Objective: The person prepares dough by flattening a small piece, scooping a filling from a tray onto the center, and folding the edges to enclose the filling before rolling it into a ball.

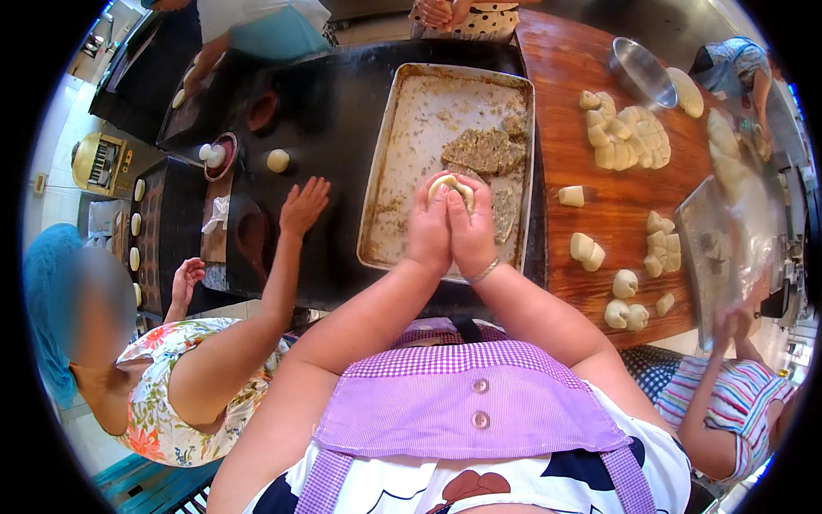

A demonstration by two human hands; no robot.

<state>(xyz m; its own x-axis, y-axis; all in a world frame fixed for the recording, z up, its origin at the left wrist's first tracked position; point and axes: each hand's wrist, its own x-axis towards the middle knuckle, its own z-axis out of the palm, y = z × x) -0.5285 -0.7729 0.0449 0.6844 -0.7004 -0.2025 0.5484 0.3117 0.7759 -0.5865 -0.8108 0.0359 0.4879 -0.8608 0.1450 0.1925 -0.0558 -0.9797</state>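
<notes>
Both my hands meet over the lower right part of a large metal tray [385,171]. My left hand [430,224] and my right hand [471,224] are cupped together round a pale piece of dough [451,182], thumbs side by side on it. The dough's rim curves up in a ring above my fingertips; its inside is mostly hidden. Just beyond my hands, a mound of grainy brown-green filling [486,151] lies in the tray, with more smeared beside my right hand.
Dough pieces [629,137] in clusters and a steel bowl [642,73] sit on the wooden table [565,103] at right. A round dough ball [278,160] rests on the dark table at left, near a co-worker's outstretched hand [304,206]. Other people stand around.
</notes>
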